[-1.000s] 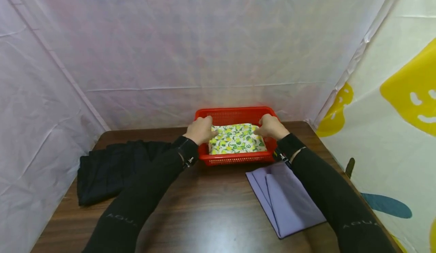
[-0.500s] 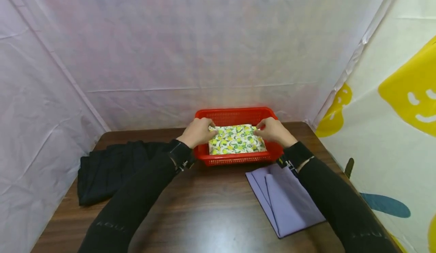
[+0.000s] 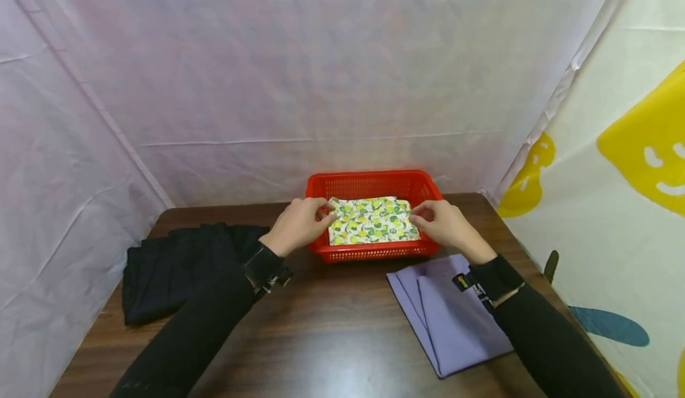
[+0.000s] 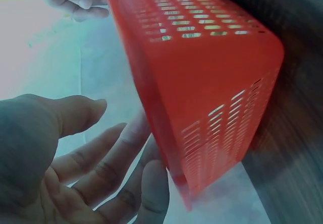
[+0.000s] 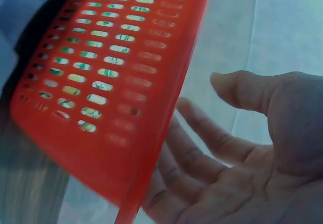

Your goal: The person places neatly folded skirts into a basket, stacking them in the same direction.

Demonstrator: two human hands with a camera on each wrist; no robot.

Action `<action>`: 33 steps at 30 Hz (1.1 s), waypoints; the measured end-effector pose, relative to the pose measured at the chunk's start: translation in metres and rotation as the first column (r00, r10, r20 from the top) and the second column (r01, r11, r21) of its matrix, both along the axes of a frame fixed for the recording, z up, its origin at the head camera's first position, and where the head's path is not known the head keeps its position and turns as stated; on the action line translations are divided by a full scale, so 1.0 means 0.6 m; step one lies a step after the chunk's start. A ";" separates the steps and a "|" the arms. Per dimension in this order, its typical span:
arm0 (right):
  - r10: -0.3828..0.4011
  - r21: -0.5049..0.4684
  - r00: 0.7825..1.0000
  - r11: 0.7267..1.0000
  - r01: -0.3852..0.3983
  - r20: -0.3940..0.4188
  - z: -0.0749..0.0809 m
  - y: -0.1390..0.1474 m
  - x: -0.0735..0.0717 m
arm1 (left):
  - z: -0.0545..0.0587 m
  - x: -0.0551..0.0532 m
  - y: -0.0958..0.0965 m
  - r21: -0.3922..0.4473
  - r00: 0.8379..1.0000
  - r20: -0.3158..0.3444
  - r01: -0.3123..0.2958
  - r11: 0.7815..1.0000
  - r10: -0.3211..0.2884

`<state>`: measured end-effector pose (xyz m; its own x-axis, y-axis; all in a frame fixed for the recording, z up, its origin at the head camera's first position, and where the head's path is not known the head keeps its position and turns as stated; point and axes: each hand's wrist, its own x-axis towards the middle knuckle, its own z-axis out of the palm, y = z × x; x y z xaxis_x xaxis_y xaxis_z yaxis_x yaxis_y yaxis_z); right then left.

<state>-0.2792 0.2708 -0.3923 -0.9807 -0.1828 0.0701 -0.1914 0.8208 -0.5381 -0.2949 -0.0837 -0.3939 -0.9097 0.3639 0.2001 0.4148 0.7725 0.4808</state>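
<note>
A red plastic basket (image 3: 374,251) with slotted walls stands at the back of the table. Inside it lies a folded cloth (image 3: 371,221) printed with lemons and green leaves. My left hand (image 3: 302,222) is over the basket's left rim, thumb and fingers apart with nothing between them. Over the right rim is my right hand (image 3: 444,224), its fingers loosely bent and holding nothing. In the left wrist view the fingers (image 4: 108,168) are right at the basket's rim. The right wrist view likewise has relaxed fingers (image 5: 202,158) beside the rim.
A folded black cloth (image 3: 171,273) lies on the left of the brown wooden table (image 3: 310,332). A folded purple cloth (image 3: 455,320) lies front right, partly under my right forearm. A white sheet wall (image 3: 321,88) rises behind the basket.
Both hands have drawn back toward me and outward, from inside the basket to its side rims. The lemon-print cloth stays in the basket.
</note>
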 end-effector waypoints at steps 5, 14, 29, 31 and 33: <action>0.040 -0.032 0.996 0.999 -0.043 -0.084 -0.009 0.012 0.031 | -0.006 0.029 -0.020 0.026 0.999 -0.038 0.020 0.999 -0.019; 0.032 -0.063 0.939 0.996 -0.057 -0.343 -0.033 0.024 0.094 | -0.026 0.075 -0.040 0.006 0.993 -0.095 0.071 0.997 -0.070; 0.112 0.110 0.987 0.989 -0.100 -0.112 -0.088 0.059 0.144 | -0.064 0.140 -0.053 0.013 0.981 -0.175 0.089 0.996 -0.085; 0.129 0.136 0.988 0.984 -0.117 -0.083 -0.098 0.064 0.149 | -0.067 0.146 -0.053 0.009 0.977 -0.190 0.099 0.995 -0.095; 0.135 0.152 0.989 0.980 -0.125 -0.054 -0.105 0.066 0.155 | -0.070 0.152 -0.053 0.000 0.972 -0.209 0.111 0.994 -0.108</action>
<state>-0.1862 0.3107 -0.4551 -0.9423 -0.3212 0.0941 -0.3315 0.8563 -0.3960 -0.2035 -0.1158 -0.4361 -0.8025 0.4556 0.3852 0.5883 0.7120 0.3834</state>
